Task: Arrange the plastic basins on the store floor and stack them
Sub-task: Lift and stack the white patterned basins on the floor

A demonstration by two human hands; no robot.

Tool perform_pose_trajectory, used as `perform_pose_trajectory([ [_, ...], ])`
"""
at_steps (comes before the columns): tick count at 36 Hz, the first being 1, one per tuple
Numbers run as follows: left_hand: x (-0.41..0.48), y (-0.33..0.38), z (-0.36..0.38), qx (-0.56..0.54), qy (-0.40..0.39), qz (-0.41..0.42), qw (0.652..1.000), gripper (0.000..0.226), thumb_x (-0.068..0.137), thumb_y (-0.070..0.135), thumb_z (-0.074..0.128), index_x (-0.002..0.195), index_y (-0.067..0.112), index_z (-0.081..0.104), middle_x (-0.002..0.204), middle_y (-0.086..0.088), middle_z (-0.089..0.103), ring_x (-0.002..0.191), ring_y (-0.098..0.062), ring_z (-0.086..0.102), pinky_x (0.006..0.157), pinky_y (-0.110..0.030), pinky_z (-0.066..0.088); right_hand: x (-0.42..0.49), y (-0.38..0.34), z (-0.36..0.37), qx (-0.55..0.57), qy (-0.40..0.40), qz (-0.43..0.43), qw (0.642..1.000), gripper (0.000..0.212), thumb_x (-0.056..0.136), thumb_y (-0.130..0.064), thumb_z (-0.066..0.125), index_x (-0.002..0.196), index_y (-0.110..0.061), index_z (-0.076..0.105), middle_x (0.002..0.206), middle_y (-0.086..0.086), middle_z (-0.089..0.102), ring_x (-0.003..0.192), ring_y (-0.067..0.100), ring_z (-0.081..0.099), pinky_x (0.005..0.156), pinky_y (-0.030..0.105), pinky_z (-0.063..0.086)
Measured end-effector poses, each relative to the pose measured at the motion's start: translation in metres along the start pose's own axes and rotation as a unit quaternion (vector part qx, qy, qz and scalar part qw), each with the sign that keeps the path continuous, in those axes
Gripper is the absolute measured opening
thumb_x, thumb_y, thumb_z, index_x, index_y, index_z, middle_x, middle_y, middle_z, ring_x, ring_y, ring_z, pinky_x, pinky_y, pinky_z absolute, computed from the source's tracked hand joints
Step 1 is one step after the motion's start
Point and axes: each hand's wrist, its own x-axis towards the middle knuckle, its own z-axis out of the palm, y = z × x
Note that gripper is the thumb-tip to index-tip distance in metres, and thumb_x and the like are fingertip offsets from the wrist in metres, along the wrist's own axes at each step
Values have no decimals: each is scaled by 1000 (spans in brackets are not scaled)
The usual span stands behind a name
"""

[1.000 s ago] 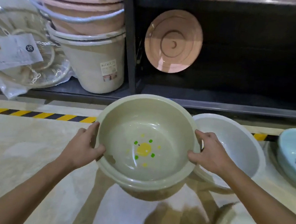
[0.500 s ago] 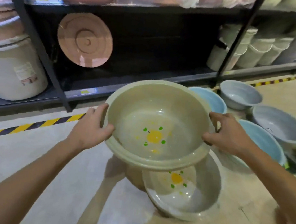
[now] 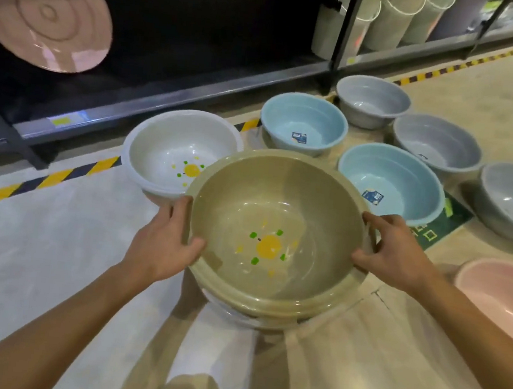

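Note:
I hold a beige basin [image 3: 279,203] with a yellow-and-green flower print by its rim, my left hand [image 3: 163,241] on the left edge and my right hand [image 3: 393,254] on the right edge. It sits low over another basin whose rim [image 3: 268,316] shows just beneath it. A white basin [image 3: 172,142] with the same print rests on the floor behind it to the left. Two light blue basins [image 3: 303,117] [image 3: 401,173] lie to the right.
Three grey basins [image 3: 371,95] [image 3: 439,139] [image 3: 512,197] sit further right, and a pink basin [image 3: 503,290] at the right edge. A dark shelf edge [image 3: 170,98] runs behind with a pink lid [image 3: 47,11] leaning inside. Stacked buckets [image 3: 397,16] stand at top right.
I have turned right and lowered the beige basin down onto the flower-print basin on the floor. Both hands stay on its rim.

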Motion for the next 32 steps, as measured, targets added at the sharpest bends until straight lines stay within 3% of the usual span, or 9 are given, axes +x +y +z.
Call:
perform_pose_trajectory([
  [3, 0, -2, 17, 17, -11, 3, 1000, 76, 83, 43, 57, 148, 29, 19, 134, -11, 42, 109, -36, 57, 81, -41, 46, -2, 9, 14, 8, 2, 4, 1000, 60, 78, -14, 81, 134, -3, 61, 103, 5, 49, 106, 27, 50, 85, 22, 33],
  [6, 0, -5, 31, 35, -28, -3, 999, 80, 79, 52, 51, 148, 28, 18, 118, -7, 45, 102, -35, 58, 81, -41, 49, -2, 23, 30, 9, -13, 27, 1000, 73, 80, -19, 80, 145, -4, 51, 114, 9, 51, 114, 29, 54, 93, 21, 35],
  [10, 4, -11, 46, 25, -34, -11, 999, 75, 81, 49, 48, 146, 25, 20, 115, -7, 45, 101, -35, 59, 78, -40, 48, 6, 37, 48, 36, -2, 43, 998, 82, 78, -25, 79, 152, -9, 45, 121, 1, 41, 97, 17, 53, 101, 28, 43],
  [19, 13, -21, 68, 62, -41, -5, 997, 79, 76, 50, 42, 146, 19, 22, 103, -5, 45, 91, -28, 55, 74, -39, 50, 22, 51, 77, 28, -36, 52, 998, 87, 79, -28, 78, 155, -13, 39, 135, 6, 40, 90, 14, 55, 94, 28, 46],
  [32, 14, -35, 87, 117, -59, 10, 991, 79, 78, 48, 47, 145, 14, 22, 103, -3, 48, 88, -23, 54, 72, -36, 47, 26, 65, 107, 4, -86, 90, 992, 93, 78, -36, 76, 158, -19, 31, 146, 3, 33, 109, 27, 63, 95, 40, 54],
])
